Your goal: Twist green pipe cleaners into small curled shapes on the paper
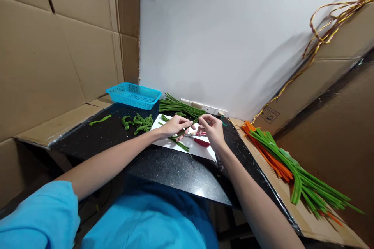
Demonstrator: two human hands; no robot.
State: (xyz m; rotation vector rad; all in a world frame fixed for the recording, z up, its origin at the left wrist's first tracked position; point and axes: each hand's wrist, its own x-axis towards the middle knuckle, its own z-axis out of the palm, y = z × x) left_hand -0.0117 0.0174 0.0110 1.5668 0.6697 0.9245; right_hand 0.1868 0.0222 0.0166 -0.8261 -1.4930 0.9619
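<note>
Between my two hands runs a dark green pipe cleaner [191,123], held above a white sheet [163,144]. My left hand [175,125] is closed on it, thumb and fingers pinched together. The fingertips of my right hand [212,128] pinch its other end. Beneath my hands lie pliers [201,142] with red handles, partly covered by my fingers. Short green pipe cleaner pieces [181,144] rest on the sheet by the pliers. Left of the sheet sits a pile of curled green pieces [142,122].
A blue basket [134,95] stands at the back left. Long dark green pipe cleaners [178,106] lie along the wall. Orange [271,157] and bright green pipe cleaners [315,183] are bundled on cardboard at right. A lone green strip [100,120] lies left. Twisted wire [327,27] hangs upper right.
</note>
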